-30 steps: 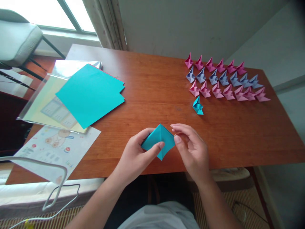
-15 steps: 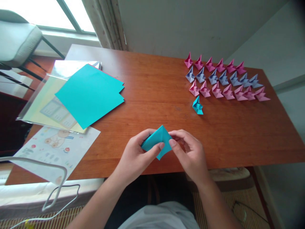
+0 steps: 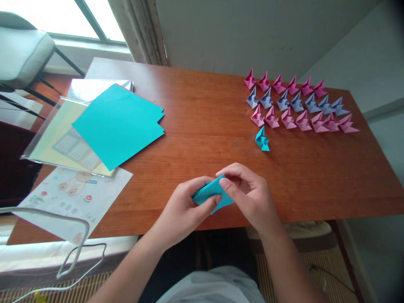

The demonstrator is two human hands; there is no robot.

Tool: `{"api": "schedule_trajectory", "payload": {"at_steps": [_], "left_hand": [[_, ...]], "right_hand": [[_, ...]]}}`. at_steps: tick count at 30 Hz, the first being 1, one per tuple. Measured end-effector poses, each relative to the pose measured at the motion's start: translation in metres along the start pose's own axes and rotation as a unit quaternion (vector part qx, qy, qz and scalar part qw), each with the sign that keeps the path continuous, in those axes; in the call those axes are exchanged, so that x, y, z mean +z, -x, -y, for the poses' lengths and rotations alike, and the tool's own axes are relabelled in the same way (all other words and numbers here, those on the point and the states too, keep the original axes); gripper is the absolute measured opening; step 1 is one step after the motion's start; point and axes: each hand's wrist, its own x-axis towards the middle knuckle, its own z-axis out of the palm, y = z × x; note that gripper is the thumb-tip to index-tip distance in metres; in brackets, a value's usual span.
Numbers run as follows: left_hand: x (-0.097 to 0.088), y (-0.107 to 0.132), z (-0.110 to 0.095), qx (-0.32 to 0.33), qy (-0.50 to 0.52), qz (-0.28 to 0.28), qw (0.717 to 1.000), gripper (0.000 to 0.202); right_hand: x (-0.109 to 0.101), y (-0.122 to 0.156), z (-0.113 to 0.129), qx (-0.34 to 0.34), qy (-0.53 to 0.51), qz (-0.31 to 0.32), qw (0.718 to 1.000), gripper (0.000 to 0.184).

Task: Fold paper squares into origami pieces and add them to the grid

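A folded piece of turquoise origami paper is held between my hands above the table's front edge. My left hand is closed on its left side, thumb lying across the front face. At the upper corner, my right hand pinches the paper between thumb and fingers. Part of the paper is hidden behind my fingers. Beyond my right hand stands a finished-looking turquoise folded paper figure. Behind it are rows of similar figures: pink ones, lavender ones and magenta ones.
Turquoise sheets lie at the left on a clear plastic packet of paper. A printed sheet with a bear lies in front. A white bent tube crosses the table's left front corner. A chair stands beyond the left side.
My right hand has moved up from the paper's right side to its top corner. The paper is tilted and now shows a narrower face.
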Motion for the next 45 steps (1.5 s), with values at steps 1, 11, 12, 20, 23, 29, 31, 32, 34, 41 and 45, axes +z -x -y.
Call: {"api": "schedule_trajectory", "payload": {"at_steps": [1,11,12,20,23,29,31,32,34,41,45], "left_hand": [[-0.0002,0.0003,0.0005,-0.001,0.003,0.004,1.000,0.018],[0.0019,0.0028,0.0057,0.003,0.101,-0.024,0.995,0.031],[0.0023,0.0027,0.0063,0.003,0.105,-0.028,0.994,0.030],[0.0018,0.0028,0.0084,-0.007,0.110,-0.037,0.993,0.032],[0.0011,0.0029,0.0092,-0.012,0.114,-0.031,0.993,0.034],[0.0006,0.0023,0.0082,-0.008,0.135,-0.017,0.991,0.029],[0.0004,0.0021,0.0076,-0.009,0.137,-0.020,0.990,0.029],[0.0003,0.0021,0.0075,-0.010,0.135,-0.022,0.990,0.029],[0.0002,0.0023,0.0074,-0.011,0.132,-0.026,0.991,0.029],[0.0026,0.0029,0.0070,-0.010,0.146,-0.018,0.989,0.026],[0.0040,0.0012,0.0063,-0.014,0.141,-0.024,0.990,0.024]], "right_hand": [[-0.0005,-0.0007,0.0007,-0.002,-0.004,0.004,1.000,0.009],[-0.0069,0.0001,-0.0013,0.002,-0.002,-0.035,0.999,0.008],[-0.0067,0.0003,-0.0019,0.002,-0.002,-0.037,0.999,0.007],[-0.0046,0.0005,-0.0026,0.005,0.013,-0.045,0.999,0.008],[-0.0048,0.0005,-0.0027,0.011,0.006,-0.046,0.999,0.008],[-0.0037,0.0014,-0.0049,0.030,-0.023,-0.046,0.998,0.008],[-0.0035,0.0012,-0.0057,0.039,-0.039,-0.042,0.998,0.008],[-0.0035,0.0011,-0.0059,0.042,-0.044,-0.037,0.997,0.009],[-0.0039,0.0007,-0.0057,0.046,-0.045,-0.026,0.998,0.009],[-0.0053,0.0017,-0.0033,0.033,0.012,-0.032,0.999,0.013],[-0.0049,0.0019,-0.0018,0.023,0.033,-0.036,0.999,0.012]]}}
